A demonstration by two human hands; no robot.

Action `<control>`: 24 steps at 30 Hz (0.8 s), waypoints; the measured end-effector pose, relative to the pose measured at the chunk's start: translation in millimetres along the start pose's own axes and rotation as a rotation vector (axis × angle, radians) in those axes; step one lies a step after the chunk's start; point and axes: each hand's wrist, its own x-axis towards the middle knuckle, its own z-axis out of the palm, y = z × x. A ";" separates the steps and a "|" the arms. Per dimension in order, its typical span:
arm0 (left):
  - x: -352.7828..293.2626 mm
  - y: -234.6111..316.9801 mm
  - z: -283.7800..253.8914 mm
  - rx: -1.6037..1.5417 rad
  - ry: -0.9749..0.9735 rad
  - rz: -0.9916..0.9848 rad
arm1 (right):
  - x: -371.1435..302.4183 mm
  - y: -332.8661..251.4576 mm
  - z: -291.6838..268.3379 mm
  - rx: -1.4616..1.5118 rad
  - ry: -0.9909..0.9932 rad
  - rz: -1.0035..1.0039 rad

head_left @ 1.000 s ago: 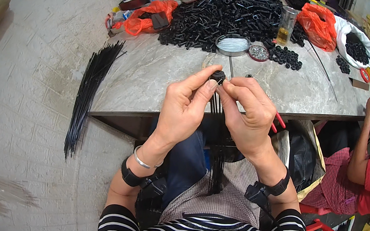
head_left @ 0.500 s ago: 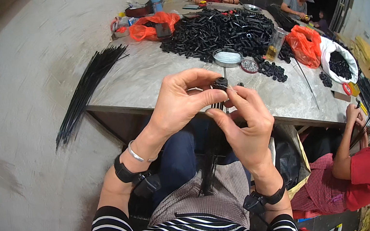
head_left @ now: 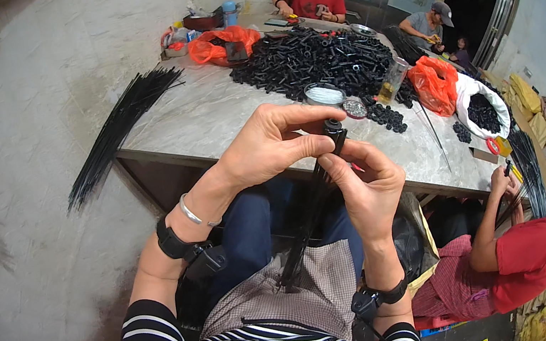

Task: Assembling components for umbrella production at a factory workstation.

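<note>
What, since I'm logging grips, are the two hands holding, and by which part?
A bundle of thin black rods: the left hand pinches the round black piece at its upper end; the right hand grips just below.

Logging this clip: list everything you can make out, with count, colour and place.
Black piece: 1, black, between both hands
Thin rods: several, black, below it toward the lap
Table: 1, grey, in front
Short tubes: large pile, black, table's far middle
Rod sheaf: 1, black, table's left edge
Bags: 2, orange, either side of the pile
Sack: 1, white, table's right
Small rings: cluster, black, below the cup
Cup: 1, clear, right of pile
Bottle: 1, blue, far left
Co-workers: at least 3, two red tops, one grey, around the table
Bracelet: 1, silver, left wrist
Left hand: 1, bare, at the piece's top
Right hand: 1, bare, at its lower part
</note>
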 end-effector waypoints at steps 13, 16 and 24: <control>22.3 -27.0 -6.9 0.107 0.085 -0.017 | 30.7 28.4 -9.8 0.087 -0.082 0.150; 30.8 -43.8 -6.6 0.102 0.119 0.000 | 40.0 37.5 -14.4 0.167 -0.085 0.221; 40.6 -62.0 -9.4 0.226 0.196 -0.063 | 58.0 62.7 -25.5 0.240 -0.117 0.371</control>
